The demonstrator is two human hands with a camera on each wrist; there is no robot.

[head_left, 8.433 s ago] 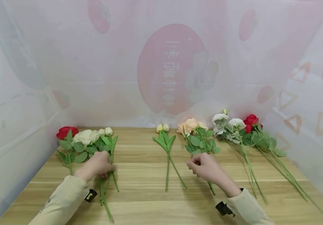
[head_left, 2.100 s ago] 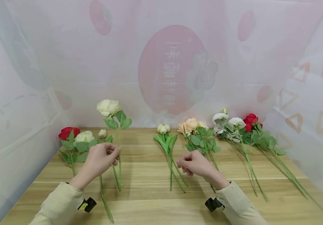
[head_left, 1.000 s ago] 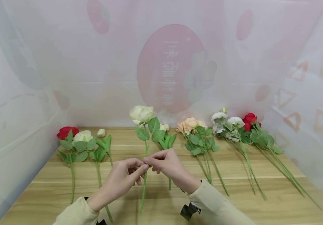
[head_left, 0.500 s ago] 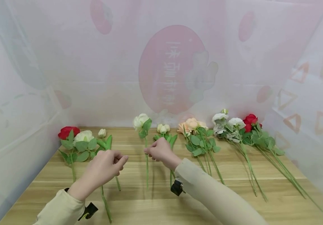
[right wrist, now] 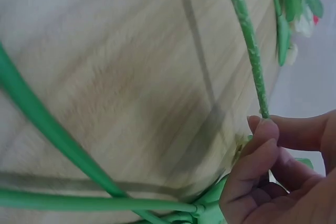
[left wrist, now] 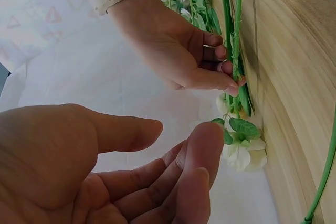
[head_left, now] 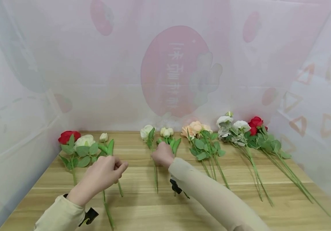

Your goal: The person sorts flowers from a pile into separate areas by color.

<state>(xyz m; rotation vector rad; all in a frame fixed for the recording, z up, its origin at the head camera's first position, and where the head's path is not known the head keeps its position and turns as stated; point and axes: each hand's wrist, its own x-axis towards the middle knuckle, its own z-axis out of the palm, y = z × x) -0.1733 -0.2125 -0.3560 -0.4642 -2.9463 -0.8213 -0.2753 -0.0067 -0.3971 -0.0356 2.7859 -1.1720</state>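
Observation:
In the head view my right hand [head_left: 163, 155] holds a white rose [head_left: 147, 132] low over the table, just left of the white tulips [head_left: 166, 132]. The right wrist view shows thumb and fingertips pinching its green stem [right wrist: 253, 59], with tulip stems [right wrist: 63, 129] close by. My left hand [head_left: 102, 171] hovers at the left, near a single white tulip [head_left: 103, 137]. Seen from the left wrist, its thumb and fingers [left wrist: 191, 150] are apart, loosely bent, with nothing between them. A second white rose [head_left: 85, 141] and a red rose [head_left: 68, 137] lie farther left.
Peach roses [head_left: 195, 129], white flowers [head_left: 241, 125] and red roses [head_left: 255, 124] lie in a row to the right, their long stems reaching toward the front. A pale printed curtain [head_left: 110, 80] borders the wooden table [head_left: 142, 215] at the back and sides.
The white rose was lifted from the left group, passed from my left hand to my right, and lowered beside the tulips. Before that, a tulip joined the middle group. My left hand has moved back left.

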